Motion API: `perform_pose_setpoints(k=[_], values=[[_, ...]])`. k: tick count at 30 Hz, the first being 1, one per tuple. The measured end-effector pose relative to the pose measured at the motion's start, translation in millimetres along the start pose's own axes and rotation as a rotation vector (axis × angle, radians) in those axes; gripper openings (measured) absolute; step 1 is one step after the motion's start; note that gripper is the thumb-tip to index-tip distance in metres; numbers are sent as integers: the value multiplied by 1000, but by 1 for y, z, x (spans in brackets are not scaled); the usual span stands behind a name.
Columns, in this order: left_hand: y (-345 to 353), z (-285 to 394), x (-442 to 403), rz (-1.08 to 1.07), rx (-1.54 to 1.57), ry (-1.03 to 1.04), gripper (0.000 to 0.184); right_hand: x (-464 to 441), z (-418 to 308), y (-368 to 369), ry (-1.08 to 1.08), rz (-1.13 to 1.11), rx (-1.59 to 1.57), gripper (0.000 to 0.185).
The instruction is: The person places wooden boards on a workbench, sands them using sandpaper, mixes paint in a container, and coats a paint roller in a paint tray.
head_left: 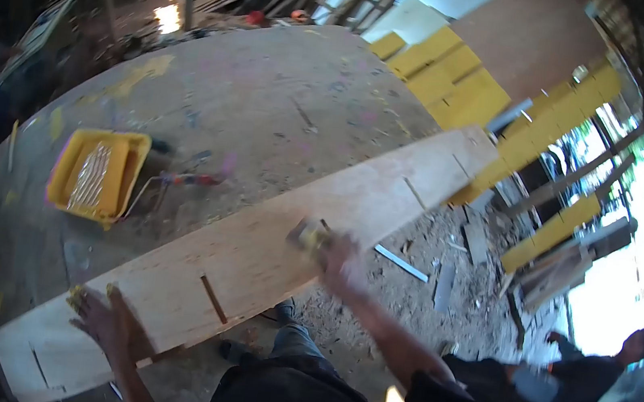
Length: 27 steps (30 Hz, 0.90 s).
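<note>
The right hand (342, 265) is closed around a small block (309, 237), both blurred, with the block against the upper face of a long wooden board (250, 252) near its middle. The left hand (99, 321) is spread on the same board toward its left end, its fingertips (74, 295) marked with yellow.

The board is bare, pale wood with short dark slots (213, 299) cut across it at intervals. It lies slantwise along the near side of a large bench (245, 101), whose grey top is stained with yellow, pink and blue paint.

Beyond the board, toward the left of the bench, sits a yellow paint tray (84, 200). A yellow paint roller (131, 174) rests in its right side, its wire frame curving out to a red and blue handle (193, 179) on the bench top.

Past the far right corner of the bench are yellow panels (466, 98). Below the board's right half, a pale strip (402, 263) shows against the littered ground (397, 312). Another person (570, 388) in dark clothes and a cap is at the lower right, well apart from the board.
</note>
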<state>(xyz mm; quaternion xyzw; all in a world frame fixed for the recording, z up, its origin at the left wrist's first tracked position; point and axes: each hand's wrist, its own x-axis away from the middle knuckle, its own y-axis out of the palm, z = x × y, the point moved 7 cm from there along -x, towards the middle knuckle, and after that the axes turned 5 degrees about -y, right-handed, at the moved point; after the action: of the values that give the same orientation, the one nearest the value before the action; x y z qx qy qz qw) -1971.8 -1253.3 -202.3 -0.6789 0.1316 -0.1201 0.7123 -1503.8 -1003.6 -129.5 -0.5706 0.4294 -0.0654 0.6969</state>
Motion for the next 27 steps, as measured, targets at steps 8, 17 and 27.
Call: perform_pose_setpoints(k=[8,17,27], values=[[-10,4,6,56,-29,-4,85,12,-55,0,-29,-199,174,31],[56,46,0,201,252,264,69,22,252,-21,364,148,377,21],[-28,452,224,-32,365,821,80,4,321,-35,369,12,-63,35]])
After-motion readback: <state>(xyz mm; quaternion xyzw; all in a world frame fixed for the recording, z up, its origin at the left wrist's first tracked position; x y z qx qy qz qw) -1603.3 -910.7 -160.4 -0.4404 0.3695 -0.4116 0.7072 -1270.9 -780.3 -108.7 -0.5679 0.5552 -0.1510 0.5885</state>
